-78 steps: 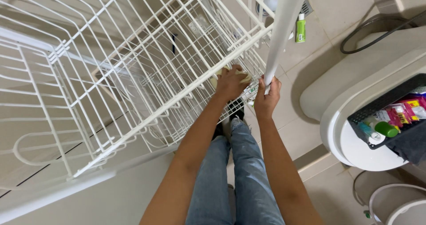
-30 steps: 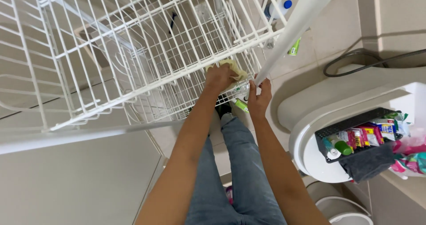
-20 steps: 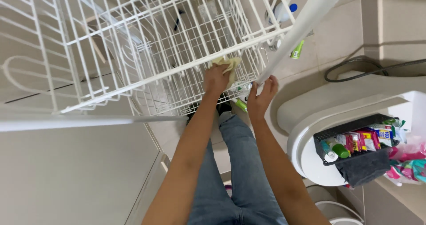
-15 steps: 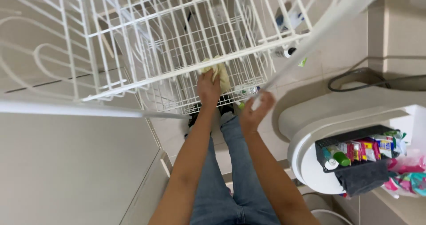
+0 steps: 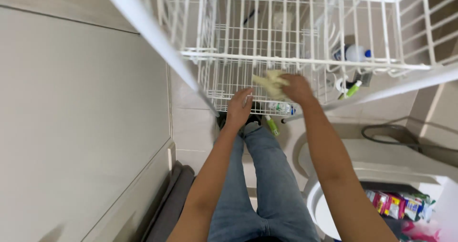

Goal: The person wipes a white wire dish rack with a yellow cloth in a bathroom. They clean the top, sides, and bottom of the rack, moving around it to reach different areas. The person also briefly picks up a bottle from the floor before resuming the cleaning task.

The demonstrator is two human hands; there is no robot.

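Wire rack (image 5: pixel 305 61), white, fills the top of the view from 10 to 2 o'clock, seen from above with the floor showing through its grid. Right hand (image 5: pixel 296 88) is closed around a pale yellow cloth (image 5: pixel 270 83), bunched and pressed against the rack's lower wires near centre. Left hand (image 5: pixel 239 109) sits at 7 o'clock of the cloth, fingers curled onto the rack's lower front edge, seemingly steadying it.

Progress, as a judgement: wiping is under way at the lower front tier; no grime or wet streak is visible to separate cleaned wires from uncleaned ones, so how much remains cannot be told.

Surroundings: pale tiled floor (image 5: pixel 191 127) under the rack. Plain light wall or panel (image 5: pixel 81 113) takes the whole 9 o'clock side. White bottle with blue cap (image 5: pixel 354 53) lies on the floor at 1 o'clock, a small green tube (image 5: pixel 352 89) just below it. Dark hose (image 5: pixel 405 139) loops at 3 o'clock. White rounded fixture (image 5: pixel 381 161) at 4 o'clock, colourful packets (image 5: pixel 393 205) beside it at 5. Blue jeans (image 5: pixel 262 185) run down centre.
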